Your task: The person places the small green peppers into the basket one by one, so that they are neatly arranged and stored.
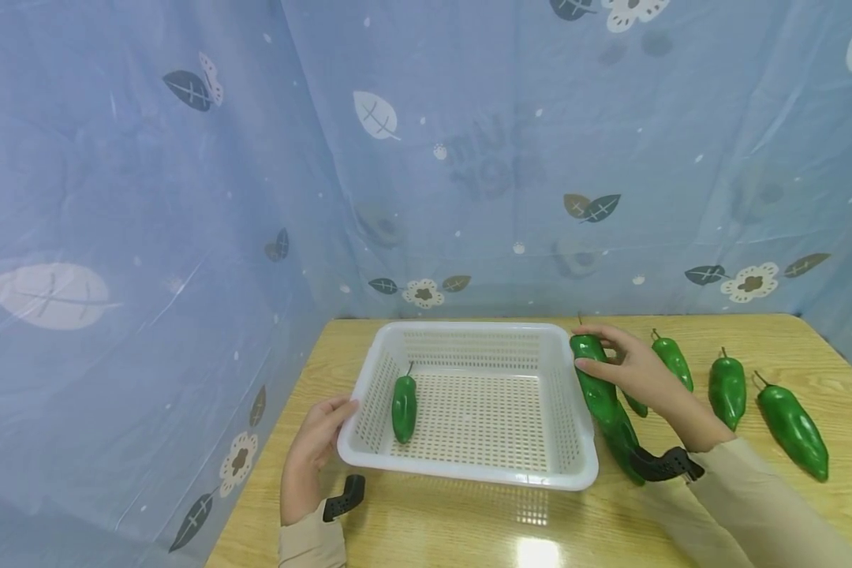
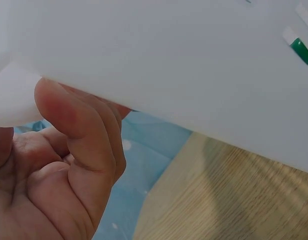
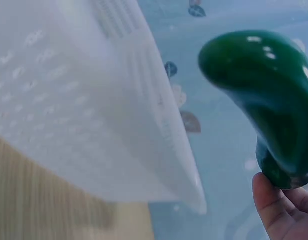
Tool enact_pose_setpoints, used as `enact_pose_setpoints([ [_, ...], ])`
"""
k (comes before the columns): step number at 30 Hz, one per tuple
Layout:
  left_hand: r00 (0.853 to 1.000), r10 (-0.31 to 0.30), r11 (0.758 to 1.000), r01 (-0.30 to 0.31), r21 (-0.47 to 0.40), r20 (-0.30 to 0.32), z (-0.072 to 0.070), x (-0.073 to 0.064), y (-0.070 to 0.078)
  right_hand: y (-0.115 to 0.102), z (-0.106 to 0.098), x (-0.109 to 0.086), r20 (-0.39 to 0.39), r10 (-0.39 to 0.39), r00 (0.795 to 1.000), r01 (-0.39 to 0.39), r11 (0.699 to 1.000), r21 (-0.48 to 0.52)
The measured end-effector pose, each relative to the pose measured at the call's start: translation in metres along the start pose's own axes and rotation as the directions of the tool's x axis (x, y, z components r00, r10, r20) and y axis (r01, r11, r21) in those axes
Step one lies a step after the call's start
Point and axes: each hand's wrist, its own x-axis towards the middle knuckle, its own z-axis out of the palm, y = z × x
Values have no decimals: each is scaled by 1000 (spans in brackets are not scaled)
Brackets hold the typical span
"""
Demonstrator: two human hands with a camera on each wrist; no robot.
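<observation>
On the left, my left hand (image 1: pixel 317 442) grips the rim of a white plastic basket (image 1: pixel 468 469), thumb over the edge and fingers curled underneath. The left wrist view shows the basket's smooth wall (image 2: pixel 159 65) lifted above the wooden table. One green pepper (image 1: pixel 404 408) lies inside, near the left wall. Just beyond the right rim, my right hand (image 1: pixel 632 369) holds another green pepper (image 1: pixel 598 390) near its stem end, between thumb and fingers. In the right wrist view this pepper (image 3: pixel 266 90) hangs beside the basket's slatted side (image 3: pixel 139 100).
Below the held pepper, another pepper (image 1: pixel 623 446) lies on the table (image 1: pixel 412 521). One more pepper (image 1: pixel 637 405) is partly hidden by my right hand. Farther right lie three peppers (image 1: pixel 673 363), (image 1: pixel 727 390), (image 1: pixel 795 430). A blue patterned curtain (image 1: pixel 468 197) hangs behind and left.
</observation>
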Motion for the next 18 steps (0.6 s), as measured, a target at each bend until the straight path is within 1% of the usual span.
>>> enact_pose_setpoints([
  [3,1000,8,1000,-8,11,5,-1,-1,0,-4,6,8,-2,-31,1000,31,999,23],
  [6,1000,11,1000,-11,12,15,-1,-1,0,-6,12,15,3,-44,999,44,999,27],
  [9,1000,14,1000,-14,9,24,-1,0,0,-8,16,21,14,-30,999,29,999,38],
  [13,1000,10,1000,-10,1,20,0,0,0,-10,20,28,32,-14,999,12,999,47],
  [18,1000,8,1000,-8,8,4,1,-1,0,-14,28,39,51,-26,998,23,998,53],
])
